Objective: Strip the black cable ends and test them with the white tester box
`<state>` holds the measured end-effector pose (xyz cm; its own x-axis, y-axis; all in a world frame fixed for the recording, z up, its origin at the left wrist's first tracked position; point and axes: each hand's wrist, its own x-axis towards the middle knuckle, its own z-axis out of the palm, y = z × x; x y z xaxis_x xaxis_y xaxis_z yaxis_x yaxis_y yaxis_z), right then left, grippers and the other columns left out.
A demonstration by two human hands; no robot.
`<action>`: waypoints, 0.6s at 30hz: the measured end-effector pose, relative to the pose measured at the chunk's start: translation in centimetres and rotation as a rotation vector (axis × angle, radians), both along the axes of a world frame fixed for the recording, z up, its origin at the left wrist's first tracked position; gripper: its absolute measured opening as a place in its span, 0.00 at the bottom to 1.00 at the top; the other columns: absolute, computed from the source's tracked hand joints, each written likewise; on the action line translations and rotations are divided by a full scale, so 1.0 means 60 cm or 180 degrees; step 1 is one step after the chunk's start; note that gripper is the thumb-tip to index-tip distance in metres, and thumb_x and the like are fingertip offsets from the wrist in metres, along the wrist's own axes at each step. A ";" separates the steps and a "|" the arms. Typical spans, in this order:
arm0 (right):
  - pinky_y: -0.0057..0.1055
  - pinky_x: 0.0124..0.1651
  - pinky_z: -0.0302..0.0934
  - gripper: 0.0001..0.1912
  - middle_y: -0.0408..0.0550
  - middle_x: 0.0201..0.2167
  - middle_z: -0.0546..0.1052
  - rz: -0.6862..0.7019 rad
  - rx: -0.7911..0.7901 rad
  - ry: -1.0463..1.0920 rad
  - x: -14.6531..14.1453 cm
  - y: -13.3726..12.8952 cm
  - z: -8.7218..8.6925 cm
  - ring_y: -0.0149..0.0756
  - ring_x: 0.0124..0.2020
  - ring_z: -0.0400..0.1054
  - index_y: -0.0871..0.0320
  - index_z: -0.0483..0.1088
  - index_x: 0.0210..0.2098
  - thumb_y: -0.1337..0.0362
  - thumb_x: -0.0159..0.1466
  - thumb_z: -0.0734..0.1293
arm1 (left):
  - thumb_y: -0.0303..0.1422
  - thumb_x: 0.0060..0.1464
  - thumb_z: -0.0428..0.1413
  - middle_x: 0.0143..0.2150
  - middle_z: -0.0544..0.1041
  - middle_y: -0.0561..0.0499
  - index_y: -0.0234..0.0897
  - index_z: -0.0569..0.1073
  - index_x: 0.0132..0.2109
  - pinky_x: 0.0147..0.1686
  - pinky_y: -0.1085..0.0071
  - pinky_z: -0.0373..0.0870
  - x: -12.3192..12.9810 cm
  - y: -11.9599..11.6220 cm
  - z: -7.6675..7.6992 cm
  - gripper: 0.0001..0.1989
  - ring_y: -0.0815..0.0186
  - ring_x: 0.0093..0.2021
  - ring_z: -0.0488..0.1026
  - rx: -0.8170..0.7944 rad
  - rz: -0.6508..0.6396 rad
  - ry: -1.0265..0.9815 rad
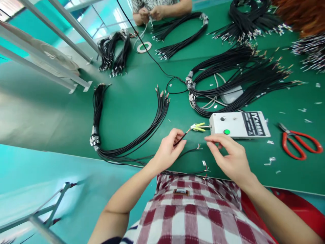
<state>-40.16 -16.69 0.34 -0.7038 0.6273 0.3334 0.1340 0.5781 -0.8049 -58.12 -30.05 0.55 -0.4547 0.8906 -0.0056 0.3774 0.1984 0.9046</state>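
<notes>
My left hand [168,149] pinches a thin black cable [181,138] between thumb and fingers. The cable's stripped end meets the yellow-green jaws [199,127] on the shaft of a small white machine [235,124] with a knob and a green button. Just below that machine, my right hand [232,157] hovers with thumb and forefinger slightly apart and nothing visible between them. A tied bundle of black cables [132,140] curves leftward from my left hand. Two more cable ends with bared wires [199,146] lie between my hands, near the table edge.
Red-handled pliers [299,140] lie to the right among white scraps. Tied black cable bundles [228,81] spread behind the machine. A ring of white tape [144,47] lies farther back, near another person's hands [152,13]. Metal rails [68,44] stand at left.
</notes>
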 end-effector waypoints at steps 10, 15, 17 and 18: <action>0.30 0.34 0.66 0.13 0.44 0.29 0.76 0.0436 -0.2900 0.0298 -0.041 -0.009 0.014 0.30 0.28 0.69 0.55 0.76 0.37 0.52 0.61 0.72 | 0.36 0.59 0.59 0.27 0.78 0.50 0.33 0.77 0.38 0.23 0.75 0.65 0.049 0.009 0.019 0.09 0.72 0.22 0.68 0.0046 0.0129 -0.1229; 0.27 0.29 0.58 0.13 0.41 0.26 0.72 0.0510 -0.3400 0.0374 -0.052 -0.009 0.012 0.26 0.25 0.61 0.56 0.75 0.33 0.53 0.58 0.74 | 0.37 0.62 0.56 0.30 0.79 0.50 0.35 0.78 0.40 0.26 0.75 0.64 0.056 0.002 0.015 0.10 0.72 0.24 0.68 0.0114 0.0125 -0.1120; 0.27 0.28 0.55 0.14 0.40 0.25 0.71 0.0471 -0.3488 0.0356 -0.053 -0.012 0.008 0.26 0.24 0.59 0.57 0.74 0.32 0.53 0.57 0.75 | 0.37 0.63 0.56 0.30 0.80 0.50 0.35 0.78 0.41 0.26 0.74 0.64 0.058 0.000 0.012 0.10 0.71 0.26 0.69 0.0109 0.0149 -0.1030; 0.27 0.27 0.54 0.14 0.40 0.24 0.70 0.0439 -0.3532 0.0352 -0.053 -0.015 0.006 0.26 0.24 0.58 0.57 0.73 0.32 0.53 0.56 0.75 | 0.38 0.63 0.56 0.30 0.79 0.50 0.35 0.77 0.41 0.26 0.74 0.64 0.059 0.000 0.010 0.11 0.71 0.25 0.68 0.0112 0.0179 -0.1026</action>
